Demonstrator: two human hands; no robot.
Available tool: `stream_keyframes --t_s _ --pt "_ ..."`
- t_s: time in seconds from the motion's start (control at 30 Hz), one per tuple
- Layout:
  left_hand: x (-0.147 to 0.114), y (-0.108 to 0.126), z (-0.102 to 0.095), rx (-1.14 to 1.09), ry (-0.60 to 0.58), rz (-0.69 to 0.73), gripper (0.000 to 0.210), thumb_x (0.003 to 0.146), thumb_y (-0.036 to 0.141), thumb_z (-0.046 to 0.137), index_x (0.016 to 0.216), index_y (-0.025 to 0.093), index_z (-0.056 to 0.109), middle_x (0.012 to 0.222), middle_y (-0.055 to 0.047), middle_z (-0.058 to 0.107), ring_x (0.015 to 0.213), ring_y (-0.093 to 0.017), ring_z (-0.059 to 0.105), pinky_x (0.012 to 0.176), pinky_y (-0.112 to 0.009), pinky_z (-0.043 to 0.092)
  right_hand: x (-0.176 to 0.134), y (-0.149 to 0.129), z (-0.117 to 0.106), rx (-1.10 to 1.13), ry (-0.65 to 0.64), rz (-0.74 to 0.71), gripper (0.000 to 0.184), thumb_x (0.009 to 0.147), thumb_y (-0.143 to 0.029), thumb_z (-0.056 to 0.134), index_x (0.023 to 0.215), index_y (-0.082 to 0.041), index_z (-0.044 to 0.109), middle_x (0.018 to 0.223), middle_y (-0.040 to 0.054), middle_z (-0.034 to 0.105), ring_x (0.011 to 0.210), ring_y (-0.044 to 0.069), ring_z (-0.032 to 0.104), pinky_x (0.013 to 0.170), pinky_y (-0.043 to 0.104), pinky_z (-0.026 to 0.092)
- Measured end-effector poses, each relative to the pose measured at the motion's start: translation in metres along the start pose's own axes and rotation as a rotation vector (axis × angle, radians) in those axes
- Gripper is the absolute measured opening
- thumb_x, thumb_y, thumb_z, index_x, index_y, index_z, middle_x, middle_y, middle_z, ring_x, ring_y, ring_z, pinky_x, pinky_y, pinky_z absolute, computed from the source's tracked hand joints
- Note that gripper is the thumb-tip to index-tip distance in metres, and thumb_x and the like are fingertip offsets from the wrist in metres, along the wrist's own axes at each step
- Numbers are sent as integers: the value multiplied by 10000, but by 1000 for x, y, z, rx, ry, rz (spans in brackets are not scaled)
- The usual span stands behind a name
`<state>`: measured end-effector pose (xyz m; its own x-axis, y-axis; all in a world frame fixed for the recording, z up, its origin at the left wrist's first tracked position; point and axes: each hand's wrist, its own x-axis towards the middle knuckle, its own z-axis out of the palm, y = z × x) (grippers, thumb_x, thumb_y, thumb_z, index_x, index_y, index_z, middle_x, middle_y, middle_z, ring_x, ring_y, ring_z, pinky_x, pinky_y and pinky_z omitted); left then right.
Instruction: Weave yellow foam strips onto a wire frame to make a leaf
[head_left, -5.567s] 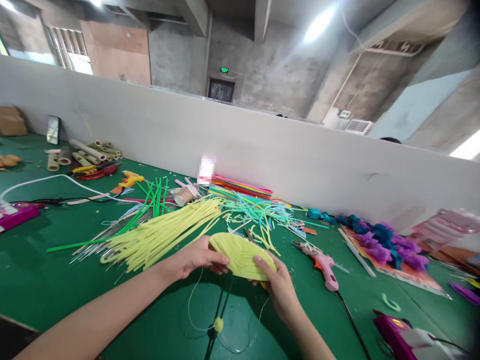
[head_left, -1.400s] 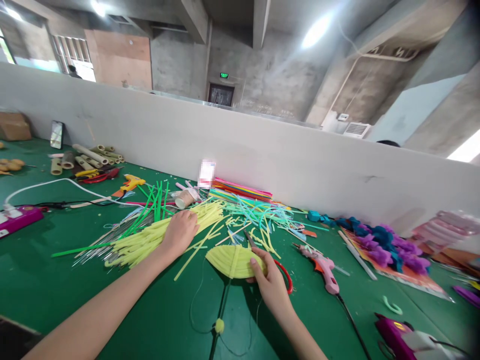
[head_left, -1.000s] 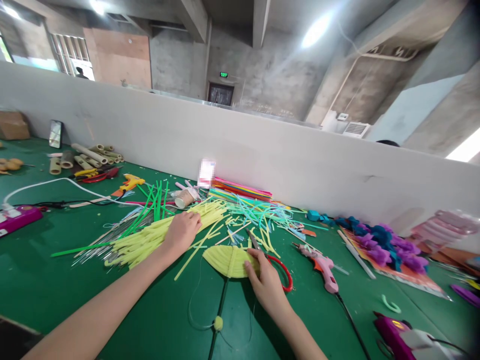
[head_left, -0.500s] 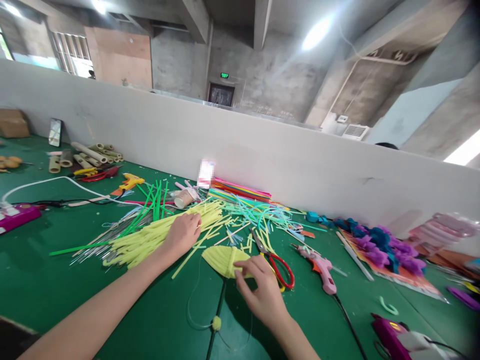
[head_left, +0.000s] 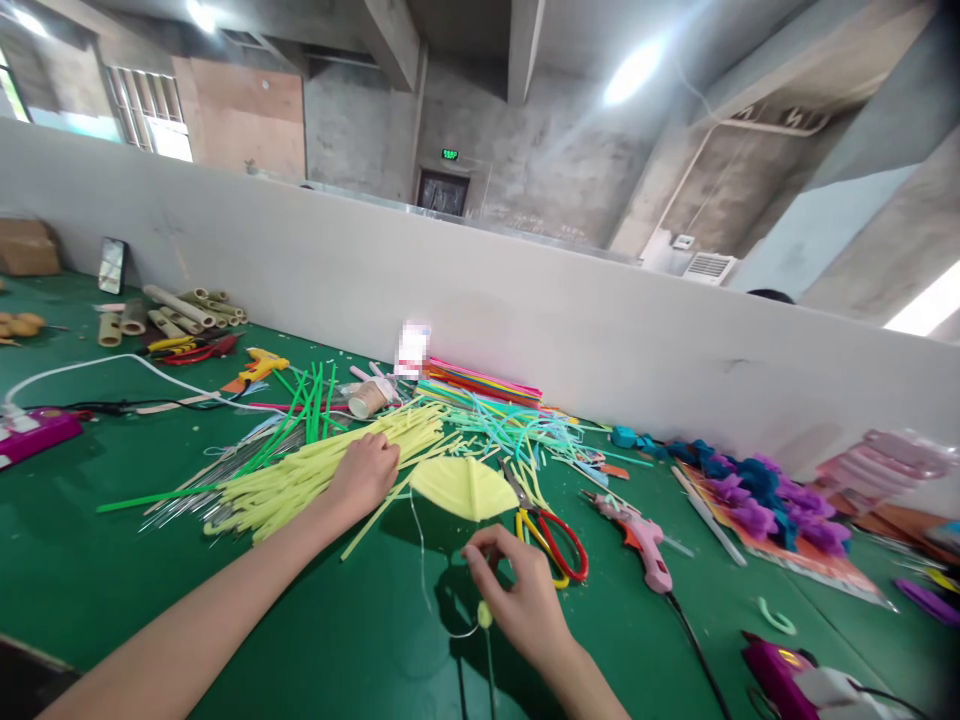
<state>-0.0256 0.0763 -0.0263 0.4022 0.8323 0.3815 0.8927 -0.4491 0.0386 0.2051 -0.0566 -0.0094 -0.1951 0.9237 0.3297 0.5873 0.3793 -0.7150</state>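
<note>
An unreadable card (head_left: 413,349) stands beyond the yellow leaf (head_left: 450,487).

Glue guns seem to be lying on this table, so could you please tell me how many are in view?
2: a yellow glue gun at the back left and a pink glue gun right of the scissors. Others could be hidden under the clutter.

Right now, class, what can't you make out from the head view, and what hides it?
All in the head view:
Right hand: the hand itself hides whether it pinches the rod.
Left hand: its back hides whether it grips the yellow stems.
The rod: the bottom edge cuts off its lower end.
White object: pixelation hides what it is.
Left power strip: the left edge cuts it.
</note>
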Motion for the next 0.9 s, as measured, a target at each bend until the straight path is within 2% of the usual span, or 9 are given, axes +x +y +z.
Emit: stream_keyframes --t_s 0.13,0.3,0.37,0.47,0.57,0.67,0.8,0.9 --pt "2 0 -1 -1 10 -2 172 868 212 464 824 158 621 845 -108 618 813 -245 578 688 -338 405 4 2 -4 355 67 118 137 848 -323 618 907 -208 572 883 57 680 752 167 603 679 269 470" --pt "2 2 -5 -12 34 -4 173 870 215 457 813 160 611 811 -89 636 786 -231 594 685 -331 403 6 5 -3 785 164 241 295 801 -321 696 1001 -234 497 909 45 719 582 121 602 559 243 460" --pt "2 2 -6 -14 42 -5 177 870 215 454 805 160 609 799 -87 643 776 -231 599 684 -332 404 8 5 -5 917 208 290 333 787 -326 714 1033 -228 511 958 55 725 554 108 605 526 227 455" --pt "3 2 -6 -18 51 -5 183 869 208 450 792 160 609 782 -85 649 762 -229 608 682 -333 405 9 6 -13 1079 309 408 310 760 -319 744 997 -204 582 1072 61 708 633 99 646 566 203 488" --pt "3 3 -6 -23 61 -3 175 865 200 459 783 161 609 770 -82 652 755 -224 612 684 -325 406 10 9 -19 1182 356 543 324 704 -304 794 965 -193 637 1063 56 714 759 134 682 650 217 525" --pt "3 4 -9 -26 84 -6 168 870 199 464 787 165 607 780 -77 652 777 -222 609 705 -322 405 9 13 -21 1215 289 571 327 671 -301 819 933 -183 663 984 73 734 814 170 686 668 241 530" --pt "4 6 -15 -28 127 -28 169 896 214 446 828 169 594 813 -76 645 786 -219 598 713 -319 401 9 15 -13 1191 195 582 290 682 -281 816 918 -175 684 876 41 729 709 112 647 600 195 492" --pt "4 8 -18 -40 154 -45 203 939 230 387 894 170 575 831 -74 647 777 -210 600 689 -303 395 10 15 -6 1205 180 604 291 660 -265 831 904 -173 702 738 -5 692 626 73 595 537 150 446"
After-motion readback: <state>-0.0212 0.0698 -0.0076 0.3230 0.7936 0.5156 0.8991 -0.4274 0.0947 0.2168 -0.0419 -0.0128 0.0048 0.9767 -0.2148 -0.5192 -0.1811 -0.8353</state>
